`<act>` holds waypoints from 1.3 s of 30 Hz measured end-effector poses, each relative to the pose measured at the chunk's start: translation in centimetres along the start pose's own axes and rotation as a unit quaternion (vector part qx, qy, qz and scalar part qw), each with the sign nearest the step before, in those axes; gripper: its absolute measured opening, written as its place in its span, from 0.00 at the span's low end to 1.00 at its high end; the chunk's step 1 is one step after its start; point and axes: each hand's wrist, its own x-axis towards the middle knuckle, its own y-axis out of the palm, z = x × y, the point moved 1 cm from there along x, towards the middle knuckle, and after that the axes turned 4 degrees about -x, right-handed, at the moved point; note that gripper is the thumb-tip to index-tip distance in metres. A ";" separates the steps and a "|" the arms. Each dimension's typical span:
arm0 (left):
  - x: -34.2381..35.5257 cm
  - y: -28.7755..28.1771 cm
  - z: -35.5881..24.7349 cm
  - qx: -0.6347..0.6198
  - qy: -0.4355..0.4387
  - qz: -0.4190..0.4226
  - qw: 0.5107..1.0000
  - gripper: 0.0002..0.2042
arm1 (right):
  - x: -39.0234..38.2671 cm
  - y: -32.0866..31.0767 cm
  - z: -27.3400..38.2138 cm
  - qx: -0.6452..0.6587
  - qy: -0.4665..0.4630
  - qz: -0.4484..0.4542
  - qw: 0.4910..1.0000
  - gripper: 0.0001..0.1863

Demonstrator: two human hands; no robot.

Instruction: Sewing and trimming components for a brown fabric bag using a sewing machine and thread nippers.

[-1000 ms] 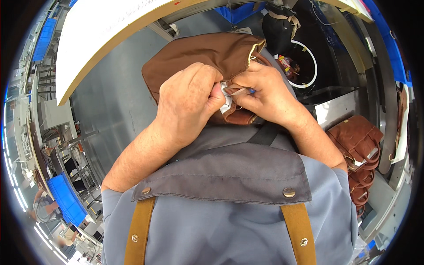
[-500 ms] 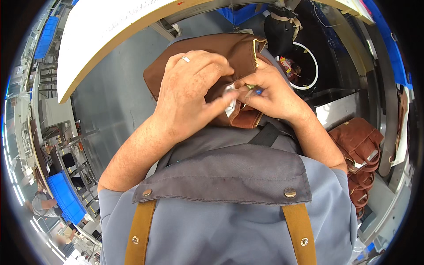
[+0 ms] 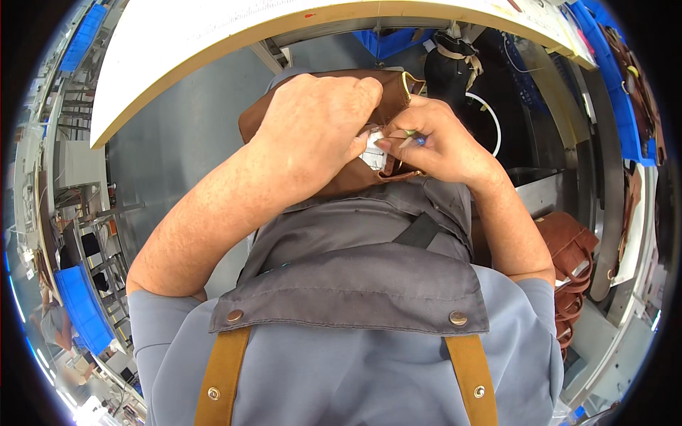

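A brown fabric bag [image 3: 256, 117] with a gold zipper [image 3: 406, 85] lies across my lap, over the grey apron [image 3: 341, 284]. My left hand [image 3: 312, 128] is on the bag, fingers curled and thumb pressed by a white label [image 3: 373, 157] at its opening, apparently gripping the material there; the fingertips are partly hidden. My right hand [image 3: 444, 142] is closed around small pointed metal snips [image 3: 405, 140] with green and blue parts, their tip beside the label inside the bag.
A pale worktable edge [image 3: 142, 78] arches ahead. Brown bags [image 3: 568, 248] are piled at my right, beside a blue bin [image 3: 607, 85]. A white-rimmed dark container [image 3: 497, 128] sits beyond my right hand. Far left are blue bins [image 3: 82, 309], racks and a blurred person [image 3: 53, 323].
My left hand loosened with fingers raised, then curled down again onto the bag's opening. The bag's top is now more covered by that hand, and more of the white label shows.
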 end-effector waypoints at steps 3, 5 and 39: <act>0.3 0.5 -0.1 0.098 -0.033 0.109 0.989 0.12 | -0.1 0.0 0.2 0.008 0.008 -0.019 1.000 0.06; 0.3 1.0 -0.1 0.077 -0.032 0.045 0.995 0.12 | -0.3 0.0 0.1 0.009 0.012 -0.034 0.999 0.07; 1.3 0.6 0.4 -0.012 0.086 0.033 0.996 0.03 | -0.7 0.0 0.7 0.044 0.057 -0.062 0.995 0.11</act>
